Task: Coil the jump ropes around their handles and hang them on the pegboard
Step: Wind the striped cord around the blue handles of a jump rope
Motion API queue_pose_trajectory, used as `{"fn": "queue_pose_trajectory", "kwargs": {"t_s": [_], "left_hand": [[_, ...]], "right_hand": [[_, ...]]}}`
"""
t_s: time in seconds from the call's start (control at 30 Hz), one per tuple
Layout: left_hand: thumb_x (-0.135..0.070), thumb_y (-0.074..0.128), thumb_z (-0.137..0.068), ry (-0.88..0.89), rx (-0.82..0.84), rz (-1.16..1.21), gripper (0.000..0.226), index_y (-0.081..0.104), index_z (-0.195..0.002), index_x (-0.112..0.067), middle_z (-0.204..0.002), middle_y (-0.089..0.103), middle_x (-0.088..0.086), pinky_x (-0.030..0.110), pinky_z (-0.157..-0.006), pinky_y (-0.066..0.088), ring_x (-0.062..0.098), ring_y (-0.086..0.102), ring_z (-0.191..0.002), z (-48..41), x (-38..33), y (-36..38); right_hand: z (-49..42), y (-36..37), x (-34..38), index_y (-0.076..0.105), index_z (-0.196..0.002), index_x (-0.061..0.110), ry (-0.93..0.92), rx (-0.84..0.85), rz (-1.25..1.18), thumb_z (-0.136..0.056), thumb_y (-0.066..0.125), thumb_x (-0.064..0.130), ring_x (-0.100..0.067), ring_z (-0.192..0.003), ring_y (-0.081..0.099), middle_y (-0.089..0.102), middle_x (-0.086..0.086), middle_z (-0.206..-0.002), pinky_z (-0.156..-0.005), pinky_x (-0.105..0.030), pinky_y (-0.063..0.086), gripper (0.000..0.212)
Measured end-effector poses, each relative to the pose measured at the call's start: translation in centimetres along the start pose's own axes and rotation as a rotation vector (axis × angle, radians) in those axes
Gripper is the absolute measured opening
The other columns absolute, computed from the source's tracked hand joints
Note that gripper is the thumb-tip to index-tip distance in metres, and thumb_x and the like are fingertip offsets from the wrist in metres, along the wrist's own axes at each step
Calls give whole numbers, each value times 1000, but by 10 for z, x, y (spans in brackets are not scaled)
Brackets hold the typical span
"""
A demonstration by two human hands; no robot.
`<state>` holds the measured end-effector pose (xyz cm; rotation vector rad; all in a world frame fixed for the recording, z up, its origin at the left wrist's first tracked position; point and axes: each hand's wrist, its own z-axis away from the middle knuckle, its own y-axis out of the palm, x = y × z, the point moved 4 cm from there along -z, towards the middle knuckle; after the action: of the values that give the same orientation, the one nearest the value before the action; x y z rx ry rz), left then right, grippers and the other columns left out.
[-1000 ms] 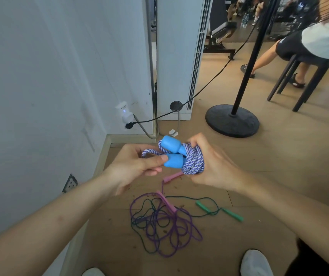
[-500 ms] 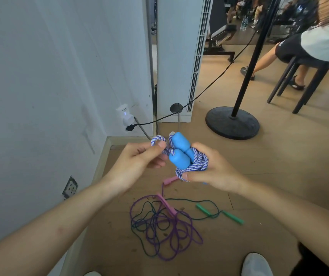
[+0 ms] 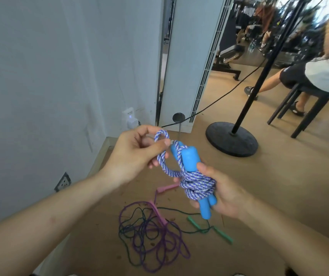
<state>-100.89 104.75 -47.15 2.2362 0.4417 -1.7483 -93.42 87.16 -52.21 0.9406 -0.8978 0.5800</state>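
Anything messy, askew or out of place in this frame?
Yes. On the floor, the purple rope and the dark green rope lie tangled together in one loose heap, pink handles and green handles poking out, neither coiled. The blue-and-white rope, held by the left hand and right hand, is mostly wrapped around its blue handles.

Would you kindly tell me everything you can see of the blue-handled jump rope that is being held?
The blue-handled jump rope is held in mid-air. Its two smooth, plastic-looking blue handles lie side by side, thick ends up and thin ends down. A braided blue-and-white cord is wound tightly round their middles. The right hand grips the wound bundle. A free loop of cord runs up and to the left, pinched by the left hand.
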Motion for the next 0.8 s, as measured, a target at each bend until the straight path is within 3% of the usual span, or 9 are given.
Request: {"fn": "queue_pose_trajectory", "kwargs": {"t_s": [0.1, 0.27, 0.43, 0.53, 0.63, 0.8], "left_hand": [[-7, 70, -90, 97, 72, -118, 22, 73, -110, -14, -59, 66, -1, 16, -46, 40, 9, 48, -48, -2, -4, 2], [-10, 69, -92, 97, 159, -246, 29, 71, -121, -14, -60, 65, -8, 10, -54, 38, -2, 48, -52, -3, -1, 2], [-52, 65, -87, 134, 237, -510, 37, 63, -124, -50, -75, 67, 5, 35, -65, 48, 10, 42, -70, -6, 9, -5], [-33, 69, -93, 181, 252, -605, 30, 70, -122, -37, -73, 61, 21, 30, -57, 38, 17, 38, -58, -3, 2, -2], [-18, 72, -92, 168, 306, -449, 22, 72, -114, -22, -66, 63, 11, 36, -54, 41, 37, 50, -60, -2, -5, 1], [-7, 73, -88, 73, 349, -245, 16, 66, -101, -15, -73, 67, 24, 18, -53, 45, 24, 58, -63, -1, -4, 1]], "right_hand": [[-1, 2, 0, 63, -125, 12, -2, 22, -89, -52, 92, 49, -23, -60, 61, 68, -18, -114, -44, -29, 46, 86], [1, -2, 0, 75, -111, 13, -16, 46, -71, -55, 90, 50, -22, -58, 56, 69, -18, -110, -43, -28, 45, 69], [1, -5, -2, 73, -117, 18, -19, 45, -3, -58, 87, 55, -22, -61, 58, 68, -18, -117, -43, -28, 46, 71], [3, -2, -2, 75, -112, 18, -17, 52, 26, -56, 89, 54, -20, -60, 60, 72, -13, -108, -43, -27, 47, 68], [6, 2, -1, 79, -101, 18, -18, 52, 4, -52, 89, 53, -18, -55, 59, 74, -7, -89, -40, -24, 45, 61], [6, 5, -3, 77, -99, 13, -20, 25, -68, -57, 86, 51, -20, -52, 54, 69, -11, -84, -36, -22, 39, 58]]}}
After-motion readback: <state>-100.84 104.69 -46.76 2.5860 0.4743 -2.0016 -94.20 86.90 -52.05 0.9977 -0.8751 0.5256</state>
